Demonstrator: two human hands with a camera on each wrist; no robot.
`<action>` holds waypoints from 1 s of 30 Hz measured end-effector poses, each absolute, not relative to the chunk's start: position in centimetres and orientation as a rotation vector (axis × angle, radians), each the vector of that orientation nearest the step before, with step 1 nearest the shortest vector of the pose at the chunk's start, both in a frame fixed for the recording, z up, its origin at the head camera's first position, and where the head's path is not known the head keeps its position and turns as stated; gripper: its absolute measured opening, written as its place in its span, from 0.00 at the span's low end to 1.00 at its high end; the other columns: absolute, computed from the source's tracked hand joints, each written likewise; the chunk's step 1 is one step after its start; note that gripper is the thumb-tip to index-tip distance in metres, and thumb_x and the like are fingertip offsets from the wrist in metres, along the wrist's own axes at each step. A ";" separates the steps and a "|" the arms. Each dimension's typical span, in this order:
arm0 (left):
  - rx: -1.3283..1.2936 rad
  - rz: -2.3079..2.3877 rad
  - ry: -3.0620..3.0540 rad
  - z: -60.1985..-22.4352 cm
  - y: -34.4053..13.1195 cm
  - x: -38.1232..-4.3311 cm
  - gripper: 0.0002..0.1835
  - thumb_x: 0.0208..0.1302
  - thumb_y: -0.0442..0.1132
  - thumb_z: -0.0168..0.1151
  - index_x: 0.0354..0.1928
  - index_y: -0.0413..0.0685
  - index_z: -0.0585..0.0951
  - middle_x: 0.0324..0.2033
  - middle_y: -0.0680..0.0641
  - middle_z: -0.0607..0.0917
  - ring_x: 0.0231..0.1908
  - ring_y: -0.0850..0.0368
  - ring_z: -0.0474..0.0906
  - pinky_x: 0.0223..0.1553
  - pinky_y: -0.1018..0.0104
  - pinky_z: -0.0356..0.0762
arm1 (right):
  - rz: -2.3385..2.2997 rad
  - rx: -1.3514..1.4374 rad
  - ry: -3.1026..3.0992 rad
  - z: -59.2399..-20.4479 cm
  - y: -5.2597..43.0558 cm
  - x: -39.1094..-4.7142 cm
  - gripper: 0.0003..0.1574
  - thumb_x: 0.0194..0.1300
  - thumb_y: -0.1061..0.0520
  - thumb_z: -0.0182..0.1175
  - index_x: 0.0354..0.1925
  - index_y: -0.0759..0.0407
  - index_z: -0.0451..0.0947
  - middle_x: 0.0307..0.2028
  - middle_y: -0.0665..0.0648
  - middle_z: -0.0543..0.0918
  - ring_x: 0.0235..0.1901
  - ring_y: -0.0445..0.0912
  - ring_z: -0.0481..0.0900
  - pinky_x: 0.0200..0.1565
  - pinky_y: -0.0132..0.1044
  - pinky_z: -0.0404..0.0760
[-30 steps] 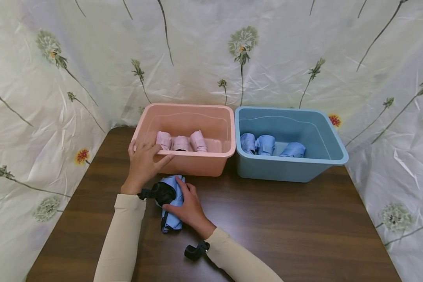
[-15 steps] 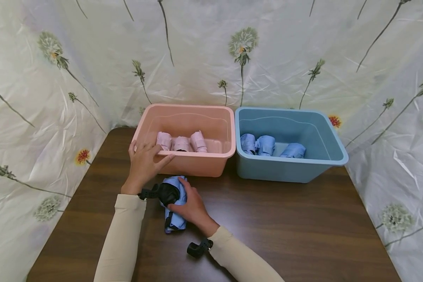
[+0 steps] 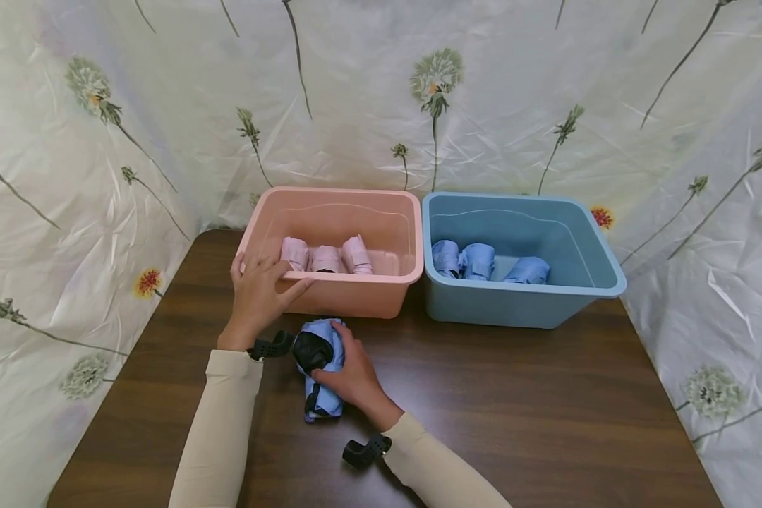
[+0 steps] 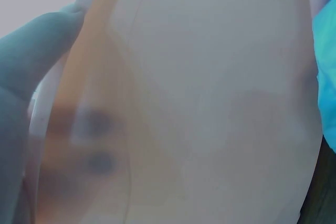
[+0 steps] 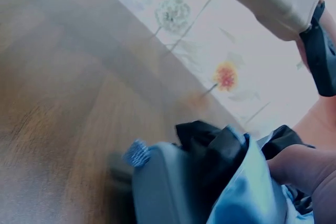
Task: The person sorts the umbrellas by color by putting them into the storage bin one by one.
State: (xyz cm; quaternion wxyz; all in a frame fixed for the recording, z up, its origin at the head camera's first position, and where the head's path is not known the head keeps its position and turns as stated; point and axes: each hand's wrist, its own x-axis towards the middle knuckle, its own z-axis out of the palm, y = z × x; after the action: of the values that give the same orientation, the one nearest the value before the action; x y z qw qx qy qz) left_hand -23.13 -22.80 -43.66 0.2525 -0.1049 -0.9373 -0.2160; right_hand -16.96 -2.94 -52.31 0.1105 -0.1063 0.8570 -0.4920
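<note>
My left hand [image 3: 257, 296] holds the front left rim of the pink bin [image 3: 355, 296]. In the left wrist view its thumb [image 4: 50, 43] lies against the rim, and dark finger shadows show through the bin's wall. Just in front of that bin, my right hand [image 3: 358, 377] grips a bundled blue folding umbrella [image 3: 314, 347] with black inner fabric. Seen from the right wrist, loose blue and black cloth bunches under the thumb [image 5: 296, 166], beside a grey-blue handle [image 5: 163, 182] with a woven strap loop. The rest of the right fingers are hidden there.
Three pink rolled bundles [image 3: 326, 259] lie in the pink bin. Beside it, a blue bin [image 3: 502, 307] contains three blue rolled bundles [image 3: 479, 261]. Both stand at the back of a dark wooden table [image 3: 514, 395], against a flower-printed curtain [image 3: 355, 92].
My right hand and the blue umbrella have slid slightly to the right, out from behind the left wrist's black strap. The left hand and both bins stay in place.
</note>
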 end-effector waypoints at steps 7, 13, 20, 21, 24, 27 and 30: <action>-0.280 -0.585 -2.554 -43.7 -22.8 -23.0 0.22 0.56 0.60 0.66 0.30 0.47 0.80 0.37 0.43 0.84 0.51 0.42 0.74 0.65 0.36 0.39 | -1.433 -0.290 2.480 -52.0 -2.5 -17.0 0.58 0.47 0.49 0.74 0.71 0.40 0.55 0.61 0.62 0.69 0.56 0.54 0.70 0.56 0.55 0.71; -0.286 -0.587 -2.540 -43.7 -22.8 -23.1 0.22 0.56 0.60 0.67 0.30 0.46 0.80 0.37 0.42 0.84 0.51 0.43 0.74 0.65 0.36 0.39 | -1.456 -0.267 2.446 -51.8 -2.0 -16.9 0.58 0.47 0.51 0.74 0.71 0.41 0.55 0.65 0.61 0.67 0.60 0.55 0.68 0.58 0.55 0.68; -0.284 -0.579 -2.539 -43.7 -22.7 -23.0 0.22 0.55 0.61 0.66 0.30 0.48 0.80 0.38 0.43 0.84 0.51 0.43 0.74 0.65 0.36 0.39 | -1.559 -0.206 2.336 -51.9 -0.8 -16.9 0.58 0.46 0.52 0.74 0.71 0.39 0.56 0.67 0.59 0.65 0.61 0.55 0.67 0.59 0.56 0.67; -0.282 -0.580 -2.542 -43.7 -22.7 -23.0 0.22 0.55 0.61 0.66 0.31 0.48 0.80 0.38 0.43 0.84 0.51 0.43 0.74 0.65 0.37 0.39 | -1.567 -0.194 2.317 -52.0 -0.7 -16.8 0.58 0.47 0.52 0.75 0.71 0.38 0.56 0.68 0.58 0.65 0.61 0.55 0.66 0.59 0.57 0.66; -0.278 -0.585 -2.553 -43.7 -22.7 -23.0 0.23 0.56 0.62 0.66 0.30 0.48 0.80 0.39 0.43 0.84 0.52 0.43 0.74 0.66 0.37 0.38 | -1.582 -0.160 2.271 -51.9 -0.1 -16.7 0.57 0.47 0.52 0.75 0.70 0.35 0.56 0.68 0.57 0.64 0.61 0.55 0.65 0.59 0.59 0.65; -0.281 -0.592 -2.557 -43.7 -22.8 -23.1 0.22 0.56 0.61 0.65 0.30 0.47 0.80 0.43 0.42 0.84 0.54 0.42 0.73 0.66 0.37 0.38 | -1.602 -0.139 2.228 -51.9 0.4 -16.5 0.57 0.47 0.52 0.75 0.70 0.34 0.57 0.69 0.57 0.62 0.62 0.56 0.64 0.60 0.61 0.63; -0.285 -0.600 -2.557 -43.8 -22.8 -23.2 0.22 0.57 0.60 0.66 0.30 0.47 0.80 0.46 0.40 0.84 0.55 0.41 0.72 0.66 0.37 0.37 | -1.631 -0.129 2.196 -51.8 0.8 -16.3 0.57 0.47 0.52 0.75 0.70 0.35 0.57 0.69 0.59 0.61 0.63 0.57 0.62 0.61 0.63 0.60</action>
State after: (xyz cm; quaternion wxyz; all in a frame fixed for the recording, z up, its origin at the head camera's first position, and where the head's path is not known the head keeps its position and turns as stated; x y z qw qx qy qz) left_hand -23.21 -22.84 -43.78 0.2472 -0.1046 -0.9378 -0.2202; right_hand -16.35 0.75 -51.84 0.2003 -0.0463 0.7856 -0.5836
